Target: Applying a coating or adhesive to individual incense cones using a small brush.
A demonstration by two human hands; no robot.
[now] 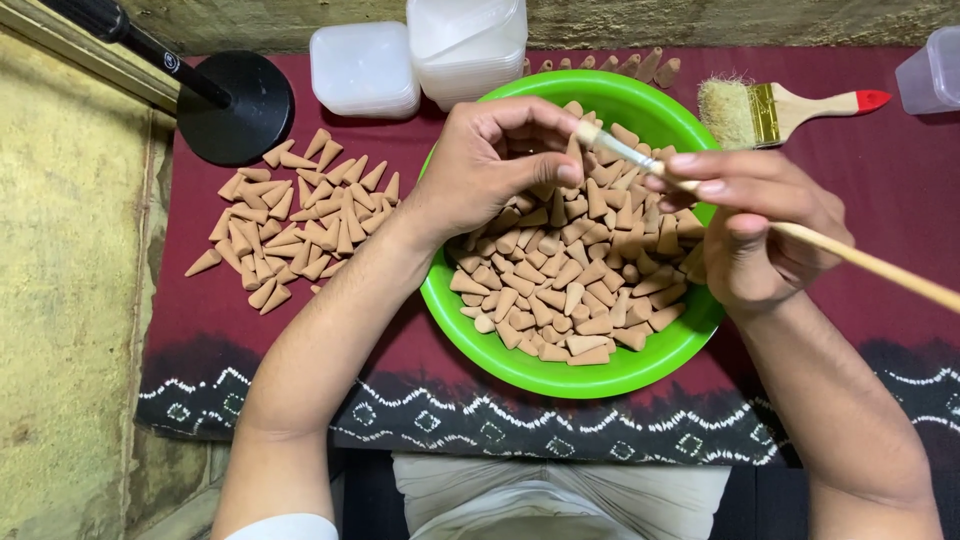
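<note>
Left hand (490, 165) pinches one cone (573, 152) over green bowl (520, 372); right hand (750, 225) grips thin brush (640, 162) — tip meets cone at 12 o'clock. Best: light strokes, rotate cone — steady grip.

Clear plastic containers (365, 68), stacked lids (467, 45) at table's far edge; another container (935, 72) far right

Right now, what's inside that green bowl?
The green bowl is heaped with tan clay-coloured cones. The left hand and right hand, holding a thin brush, cover some cones; the bowl's bottom is hidden.
</note>
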